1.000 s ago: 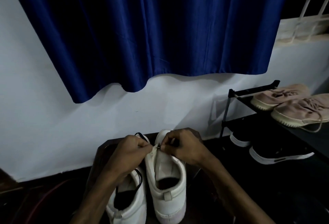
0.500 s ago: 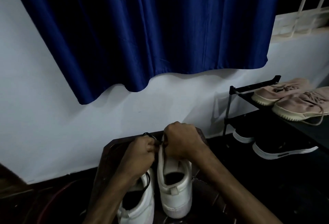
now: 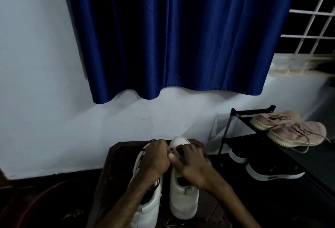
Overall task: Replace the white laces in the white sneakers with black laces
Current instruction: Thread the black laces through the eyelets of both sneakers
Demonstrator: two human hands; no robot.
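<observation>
Lacing progress: looks roughly halfway, judging by the black lace (image 3: pixel 158 185) already looped at the collar of the left sneaker (image 3: pixel 146 209).
Remaining: probably threading the right sneaker (image 3: pixel 183 202), then tying off both; shows no white laces anywhere.
Right sneaker: stands on the dark stool (image 3: pixel 112 164), heel toward the camera, toe toward the wall; white and smooth, with a small heel tab and a dark opening, and no black lace on its visible part.
Left sneaker: sits just beside the right one, same way round, partly covered by the forearm.
Left hand (image 3: pixel 155 157): hovers over the gap between the toes, fingers curled tight; cannot tell what is pinched, if anything.
Right hand (image 3: pixel 192 162): rests over the right sneaker's front eyelets, fingers curled, tips meeting the left hand's; hides its hold too, so cannot tell.
Beyond: shoe rack (image 3: pixel 233 119) to the right with pink shoes (image 3: pixel 297 133) above black shoes (image 3: pixel 272 171); blue curtain (image 3: pixel 181 37) above.
</observation>
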